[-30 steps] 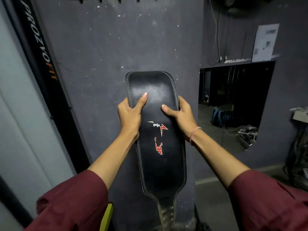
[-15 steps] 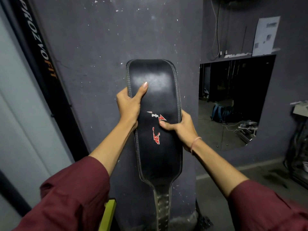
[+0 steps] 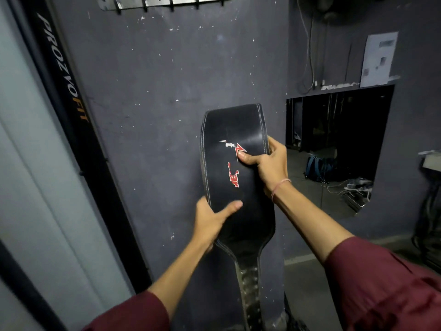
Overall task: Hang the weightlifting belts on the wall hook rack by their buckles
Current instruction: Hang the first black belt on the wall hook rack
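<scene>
left hand [image 3: 211,222] grips belt [image 3: 222,130] left edge | right hand [image 3: 270,163] grips right edge | hook rack [image 3: 133,3] above

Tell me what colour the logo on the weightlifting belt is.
Red and white logo on the black weightlifting belt, seen best in the head view.

Place: a gym's back corner, dim and rough at the edges.
Gear: a black leather lifting belt [image 3: 238,187], gripped by the left hand [image 3: 210,223] and the right hand [image 3: 269,168].
Branding: a black upright [image 3: 62,75] lettered PROZVOFIT, well to the left of the left hand.
Wall: dark grey wall [image 3: 155,91], chipped and speckled, just behind both hands.
Rack: a metal hook rack [image 3: 167,1], high above the hands.
Opening: a dark opening [image 3: 338,130] just right of the right hand; a blue bag [image 3: 318,167] and loose cables [image 3: 353,187] lie on the floor in it.
Notice: a paper sheet [image 3: 378,59] above that opening.
</scene>
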{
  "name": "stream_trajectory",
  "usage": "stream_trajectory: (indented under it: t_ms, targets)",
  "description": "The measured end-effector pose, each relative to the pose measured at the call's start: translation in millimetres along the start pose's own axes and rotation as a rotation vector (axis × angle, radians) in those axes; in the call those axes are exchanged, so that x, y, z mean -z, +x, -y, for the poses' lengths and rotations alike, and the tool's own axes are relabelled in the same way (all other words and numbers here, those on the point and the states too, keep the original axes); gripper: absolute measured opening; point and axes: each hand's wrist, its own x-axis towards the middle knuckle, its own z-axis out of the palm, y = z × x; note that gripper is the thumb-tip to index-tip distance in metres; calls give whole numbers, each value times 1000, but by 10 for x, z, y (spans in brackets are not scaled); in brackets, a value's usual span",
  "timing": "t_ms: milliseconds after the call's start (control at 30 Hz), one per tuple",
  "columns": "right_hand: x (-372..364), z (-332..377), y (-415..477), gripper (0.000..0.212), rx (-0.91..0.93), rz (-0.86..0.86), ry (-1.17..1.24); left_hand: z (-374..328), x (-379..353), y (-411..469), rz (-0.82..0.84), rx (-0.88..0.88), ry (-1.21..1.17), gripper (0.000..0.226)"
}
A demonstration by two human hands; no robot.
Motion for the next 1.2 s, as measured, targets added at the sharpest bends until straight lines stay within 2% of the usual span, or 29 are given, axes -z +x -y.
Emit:
stream_trajectory:
  t_ms: [133, 367, 467, 667, 833, 900, 1033, 1133, 1200]
  targets:
    - [77, -34, 16, 38, -26, -26, -1, 158, -16, -200, 25, 85, 24, 44]
    - [230, 79, 92, 32, -9, -67, 29, -92, -171, -155, 26, 67, 13, 26]
    - [249, 104, 121, 30, 3, -60, 58, -299, -220, 9, 27, 57, 19, 31]
    - [266, 61, 23, 29, 12, -15, -20, -718, -350, 397, -84, -2, -72, 34]
    - [375, -70, -129, 57, 47, 36, -174, -648, -334, 338, -143, -117, -28, 27]
    - [438, -199, -312, 62, 9, 83, -150, -660, -312, 379, -177, -142, -34, 28]
    - [629, -611, -772, 47, -154, 163, -94, -708, -228, 468, -238, -171, -46, 25]
    - [760, -916, -1047, 45, -278, 194, -120, -691, -164, 491, -246, -177, -55, 26]
    - [736, -955, -1108, 41, -295, 176, -109, -692, -133, 489, -245, -184, -59, 26]
